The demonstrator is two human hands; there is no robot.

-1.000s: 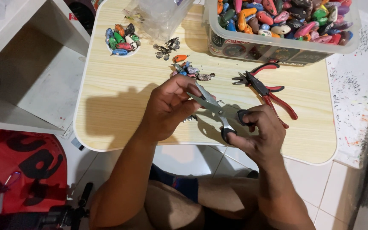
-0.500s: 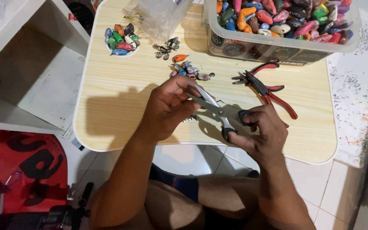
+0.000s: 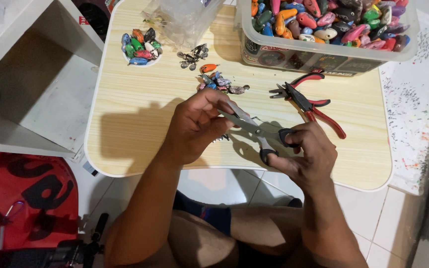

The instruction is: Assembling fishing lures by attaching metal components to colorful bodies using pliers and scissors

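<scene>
a low wooden table (image 3: 140, 124) spans the scene, set over the person's folded legs so both hands can work just above its near edge. at the far right sits a clear plastic bin (image 3: 323, 47) heaped with coloured, teardrop-shaped lures, within arm's reach. a crumpled clear bag (image 3: 184, 20) lies far centre. red-handled pliers (image 3: 309, 101) rest on the table just right of the hands, handy to pick up. a small white dish (image 3: 140, 47) at the far left holds a few sorted coloured pieces, and a small heap of painted pieces (image 3: 219, 82) with metal hooks lies just beyond the hands.

the right hand (image 3: 304, 154) has its fingers through the black loops of the scissors (image 3: 254, 130), blades aimed left and only slightly parted. the left hand (image 3: 194, 124) is curled, fingertips pinched at the blade tips, apparently steadying something tiny there; what it is, i cannot tell.
</scene>
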